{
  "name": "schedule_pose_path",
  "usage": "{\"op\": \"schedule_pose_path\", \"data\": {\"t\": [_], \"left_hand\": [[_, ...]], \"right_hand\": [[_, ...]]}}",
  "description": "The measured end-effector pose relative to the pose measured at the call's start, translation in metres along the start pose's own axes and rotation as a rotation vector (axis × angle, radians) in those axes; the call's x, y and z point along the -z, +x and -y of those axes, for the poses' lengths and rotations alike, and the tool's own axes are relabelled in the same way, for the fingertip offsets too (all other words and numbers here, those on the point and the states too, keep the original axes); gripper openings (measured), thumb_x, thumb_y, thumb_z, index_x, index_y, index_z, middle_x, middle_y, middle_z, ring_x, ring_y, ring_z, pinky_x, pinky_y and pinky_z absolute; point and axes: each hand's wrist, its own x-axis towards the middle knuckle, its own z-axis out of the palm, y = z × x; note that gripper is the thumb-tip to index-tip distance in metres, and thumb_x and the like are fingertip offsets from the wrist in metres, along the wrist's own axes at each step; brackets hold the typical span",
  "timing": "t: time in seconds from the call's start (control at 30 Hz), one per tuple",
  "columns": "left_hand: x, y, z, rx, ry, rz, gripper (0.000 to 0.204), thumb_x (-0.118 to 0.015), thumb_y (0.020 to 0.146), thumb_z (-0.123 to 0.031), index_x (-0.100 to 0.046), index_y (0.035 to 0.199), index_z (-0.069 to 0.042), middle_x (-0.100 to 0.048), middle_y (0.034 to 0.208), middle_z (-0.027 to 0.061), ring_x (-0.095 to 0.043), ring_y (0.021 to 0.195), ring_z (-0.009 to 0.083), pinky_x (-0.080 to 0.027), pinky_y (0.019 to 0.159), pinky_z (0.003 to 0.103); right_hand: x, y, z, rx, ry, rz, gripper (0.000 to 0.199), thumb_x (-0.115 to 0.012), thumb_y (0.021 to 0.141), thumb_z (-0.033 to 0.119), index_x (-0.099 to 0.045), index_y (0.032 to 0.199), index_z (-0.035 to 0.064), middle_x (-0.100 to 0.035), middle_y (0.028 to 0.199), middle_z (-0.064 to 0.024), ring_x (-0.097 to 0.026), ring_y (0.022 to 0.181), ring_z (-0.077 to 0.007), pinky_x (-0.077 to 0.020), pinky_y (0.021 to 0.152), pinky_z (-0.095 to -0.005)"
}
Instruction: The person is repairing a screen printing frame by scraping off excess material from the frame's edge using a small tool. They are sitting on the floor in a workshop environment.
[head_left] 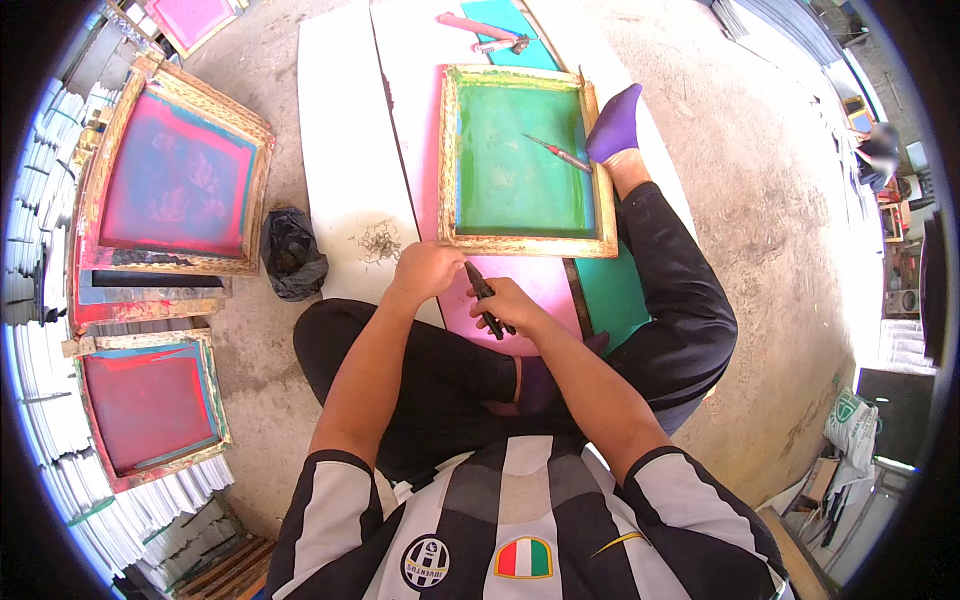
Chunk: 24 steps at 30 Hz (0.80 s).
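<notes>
In front of me lies a wooden frame [526,245] with green mesh stretched across it, one foot resting against its right side. My right hand [512,308] grips black-handled pliers [478,281], their jaws pointing up toward the frame's near left corner. My left hand [428,270] is closed at that corner, close to the plier tips; whatever its fingers hold is hidden. A thin pointed tool with a red handle [566,156] rests on the mesh. To the left of the frame, a small heap of thin, dark bits [379,242] is scattered on the white board.
White, pink and green boards [345,120] lie under the work. A pink-handled tool [478,25] and a marker-like item [497,45] sit beyond the frame. At left are a black plastic bag [292,255] and more framed screens [178,175]. Another person [880,155] is far right.
</notes>
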Motion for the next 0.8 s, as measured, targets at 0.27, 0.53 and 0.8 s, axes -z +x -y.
{"op": "schedule_pose_path", "data": {"t": [0.27,0.53,0.8], "left_hand": [[0.029,-0.006,0.040,0.234,0.039,-0.086,0.013,-0.069,0.088,-0.021,-0.080,0.090,-0.015,-0.076,0.092,0.0106,-0.071,0.085,0.0332,-0.056,0.076,0.046],[0.037,-0.012,0.049,0.420,-0.093,0.001,0.016,-0.071,0.088,-0.024,-0.081,0.095,-0.013,-0.076,0.093,0.0121,-0.072,0.086,0.0322,-0.056,0.078,0.044],[0.034,-0.003,0.043,0.410,-0.113,0.006,0.018,-0.073,0.088,-0.026,-0.081,0.098,-0.012,-0.077,0.096,0.0117,-0.073,0.089,0.0325,-0.056,0.080,0.045]], "right_hand": [[0.050,0.003,0.018,-0.202,0.087,0.046,0.048,-0.060,0.103,0.026,-0.046,0.140,0.0003,-0.067,0.108,-0.0241,-0.074,0.086,-0.0348,-0.0613,0.067,-0.0535],[0.094,0.017,0.048,-0.332,-0.106,0.094,0.040,-0.061,0.101,0.024,-0.051,0.120,-0.0088,-0.069,0.100,-0.0286,-0.074,0.085,-0.0391,-0.0625,0.069,-0.0588],[0.117,0.032,0.076,-0.519,-0.372,0.156,0.044,-0.059,0.100,0.025,-0.056,0.120,-0.0139,-0.071,0.101,-0.0339,-0.074,0.088,-0.0433,-0.0610,0.068,-0.0610]]}}
